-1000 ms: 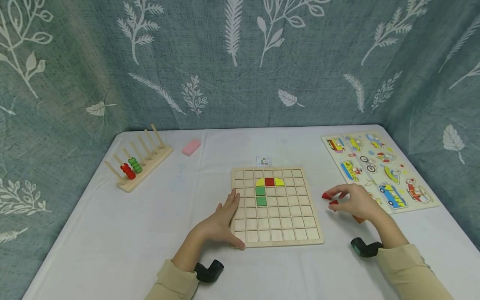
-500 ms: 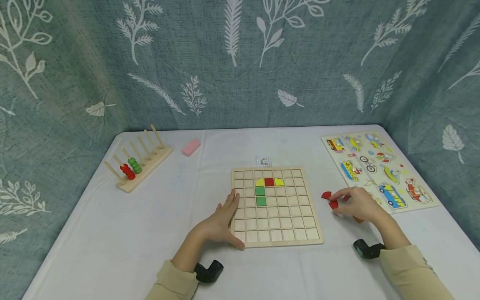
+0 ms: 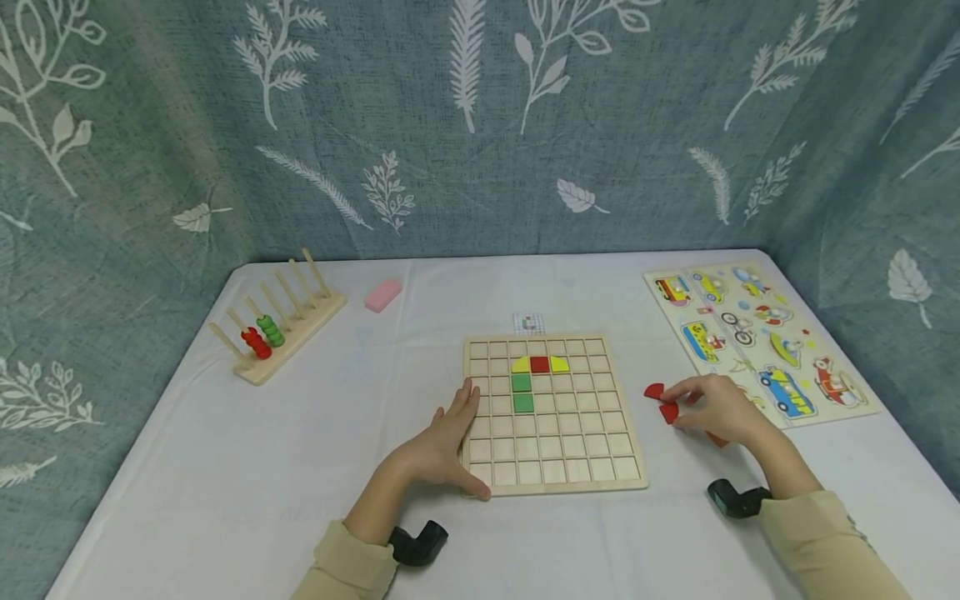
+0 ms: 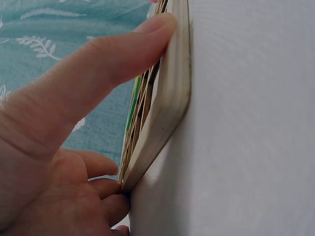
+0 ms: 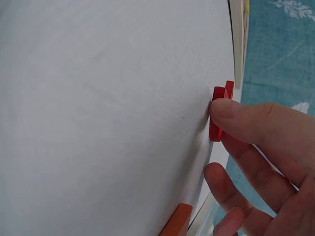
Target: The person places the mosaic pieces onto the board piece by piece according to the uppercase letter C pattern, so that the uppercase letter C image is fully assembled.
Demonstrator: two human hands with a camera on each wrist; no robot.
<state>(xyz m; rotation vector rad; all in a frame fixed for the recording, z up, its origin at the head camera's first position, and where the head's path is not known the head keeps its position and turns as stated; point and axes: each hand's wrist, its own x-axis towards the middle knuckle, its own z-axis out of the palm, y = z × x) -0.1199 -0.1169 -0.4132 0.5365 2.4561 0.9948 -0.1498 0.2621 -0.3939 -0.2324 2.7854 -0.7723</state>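
A square wooden grid board [image 3: 578,450] lies in the middle of the table. In its cells sit a red square [image 3: 539,364], yellow rounded pieces [image 3: 559,364] on both sides of it, and green squares [image 3: 522,403] below. My left hand [image 3: 442,442] rests along the board's left edge, fingers spread, thumb at the near corner. Right of the board, my right hand [image 3: 716,407] pinches a red wedge-shaped piece [image 3: 669,413] between thumb and index finger, low over the cloth. Just beyond it lies another red wedge [image 3: 654,391]. An orange piece [image 5: 178,221] is partly hidden under that hand.
A vehicle picture puzzle [image 3: 787,392] lies close behind the right hand. At the left stands a wooden peg rack [image 3: 296,335] with red and green beads. A pink block [image 3: 383,295] lies at the back, and a small printed grid card [image 3: 528,323] beyond the board.
The right hand has shifted slightly right, and the red pieces now show their broad faces more fully. The left hand and the board have stayed in place.
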